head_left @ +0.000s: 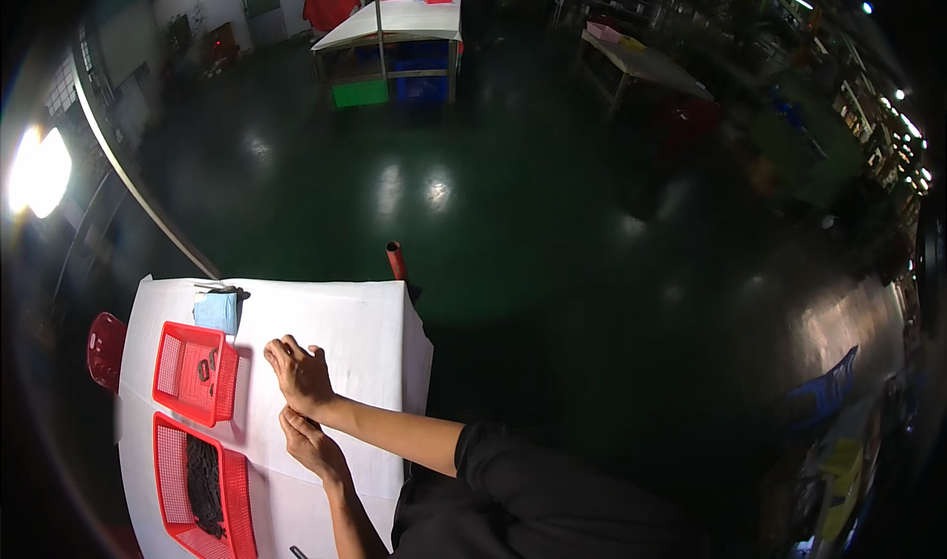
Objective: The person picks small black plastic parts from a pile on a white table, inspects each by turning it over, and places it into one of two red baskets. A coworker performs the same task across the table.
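My right hand (304, 375) is above the white-covered table, its fingers curled and one digit standing apart. Just below it and touching near its wrist, my left hand (312, 447) has its fingers bent together. Whatever either hand holds is hidden or too small to make out. To their left sits a red plastic basket (166, 373) with a few small dark and reddish pieces (205, 370) inside. Nearer to me, a second red basket (170, 472) holds a heap of black strip-like pieces (204, 485).
A light blue packet or cloth (215, 310) with a dark item lies at the table's (345, 312) far left. A dark tool end (298, 552) shows at the bottom. Beyond stand a red tube (396, 261), a red chair (105, 350) and another white table (404, 18) with a person beside it.
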The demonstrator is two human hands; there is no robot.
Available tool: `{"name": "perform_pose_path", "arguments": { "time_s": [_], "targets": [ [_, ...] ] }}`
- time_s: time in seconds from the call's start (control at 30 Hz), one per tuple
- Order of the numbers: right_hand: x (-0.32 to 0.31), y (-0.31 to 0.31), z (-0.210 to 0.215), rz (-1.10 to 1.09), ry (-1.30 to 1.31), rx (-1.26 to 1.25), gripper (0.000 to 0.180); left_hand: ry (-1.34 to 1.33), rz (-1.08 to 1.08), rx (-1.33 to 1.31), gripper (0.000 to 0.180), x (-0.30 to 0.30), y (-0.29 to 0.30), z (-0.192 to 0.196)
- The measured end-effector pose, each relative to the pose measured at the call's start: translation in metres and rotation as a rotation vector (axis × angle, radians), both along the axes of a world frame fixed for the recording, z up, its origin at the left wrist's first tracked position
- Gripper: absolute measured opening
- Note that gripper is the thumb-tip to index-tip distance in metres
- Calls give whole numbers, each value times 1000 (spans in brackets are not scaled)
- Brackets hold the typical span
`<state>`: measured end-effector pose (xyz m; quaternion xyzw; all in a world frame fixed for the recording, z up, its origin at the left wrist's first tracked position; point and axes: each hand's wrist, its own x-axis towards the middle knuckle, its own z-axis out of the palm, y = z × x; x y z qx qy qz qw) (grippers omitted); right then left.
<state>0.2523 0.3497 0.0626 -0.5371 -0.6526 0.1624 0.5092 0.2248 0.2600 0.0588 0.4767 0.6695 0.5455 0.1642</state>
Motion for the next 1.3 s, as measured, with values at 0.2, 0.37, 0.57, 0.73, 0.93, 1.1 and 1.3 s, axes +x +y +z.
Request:
{"name": "perform_pose_path", "arguments": {
  "time_s": [0.2,0.37,0.57,0.73,0.93,1.1,1.3],
  "targets": [
    [-48,4,-5,25,-16,-3,15,-27,110,34,37,-27,-5,-3],
    [-96,-11,-15,166,-36,-43,29,-14,115,147,34,-79,-11,-15],
    [-108,-6,-22,290,-89,-107,26,-13,271,-138,34,-79,-32,-12],
    [-139,-39,-30,556,-122,-205,30,-273,340,-39,31,-113,-47,-40],
    [-175,-1,-59,506,-211,-292,32,-240,479,-4,28,-157,-59,-49],
    [-162,-6,-88,684,-194,-433,29,-245,762,-165,33,-275,-38,-77],
    [-137,-1,-119,813,-203,-653,24,9,944,-276,23,-323,-89,-87]
  ]
}}
